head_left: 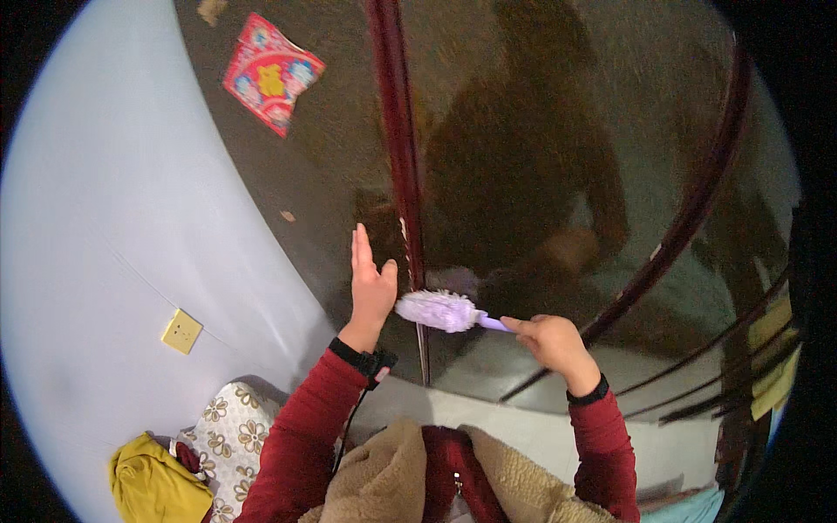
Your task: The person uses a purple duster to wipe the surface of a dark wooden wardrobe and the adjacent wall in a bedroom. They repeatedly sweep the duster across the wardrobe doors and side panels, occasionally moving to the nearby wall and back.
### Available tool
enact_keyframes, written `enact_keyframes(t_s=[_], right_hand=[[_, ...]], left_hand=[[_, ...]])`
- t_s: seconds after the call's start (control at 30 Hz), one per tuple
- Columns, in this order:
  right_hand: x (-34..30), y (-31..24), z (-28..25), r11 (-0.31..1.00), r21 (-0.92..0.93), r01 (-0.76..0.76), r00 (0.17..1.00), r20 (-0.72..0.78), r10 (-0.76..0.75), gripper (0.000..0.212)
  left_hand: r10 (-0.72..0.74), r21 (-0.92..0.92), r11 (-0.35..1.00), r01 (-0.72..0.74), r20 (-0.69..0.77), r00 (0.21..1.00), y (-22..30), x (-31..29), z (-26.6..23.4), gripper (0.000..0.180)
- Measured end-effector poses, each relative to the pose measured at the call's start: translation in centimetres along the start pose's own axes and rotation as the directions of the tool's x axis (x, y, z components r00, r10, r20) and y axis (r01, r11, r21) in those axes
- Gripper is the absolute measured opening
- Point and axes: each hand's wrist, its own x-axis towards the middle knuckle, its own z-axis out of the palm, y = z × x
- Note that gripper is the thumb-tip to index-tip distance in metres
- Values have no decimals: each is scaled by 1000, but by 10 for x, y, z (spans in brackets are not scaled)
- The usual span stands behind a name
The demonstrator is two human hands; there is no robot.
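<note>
Fleecy tan clothing (375,479) sits closest; beyond it, the right grip (554,344) grasps a lilac duster (440,312). Its long axis runs nearly crosswise, fluffy end pointing left, over the dark-red trim (401,157) near its lower end, beside the released, outstretched left grip (373,292).

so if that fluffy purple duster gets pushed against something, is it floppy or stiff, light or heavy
The duster would probably give softly at its shaggy, loose-fibred head. Its slim purple handle looks straight, so likely fairly stiff. It seems light for its size, as the right hand alone holds it out sideways.
</note>
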Motion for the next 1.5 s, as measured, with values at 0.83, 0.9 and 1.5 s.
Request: enact_keyframes(t_s=[0.83,0.9,1.5], right_hand=[[290,-281,-4,534,720,442,897,-353,-267,47],[312,-325,4,424,731,535,842,-421,-337,48],[535,-530,-178,360,433,826,525,-823,-215,42]], left_hand=[[507,611,776,-156,-456,732,85,103,-338,67],[606,689,701,-182,-442,661,99,96,-375,66],[769,955,297,4,-242,592,229,65,-523,52]])
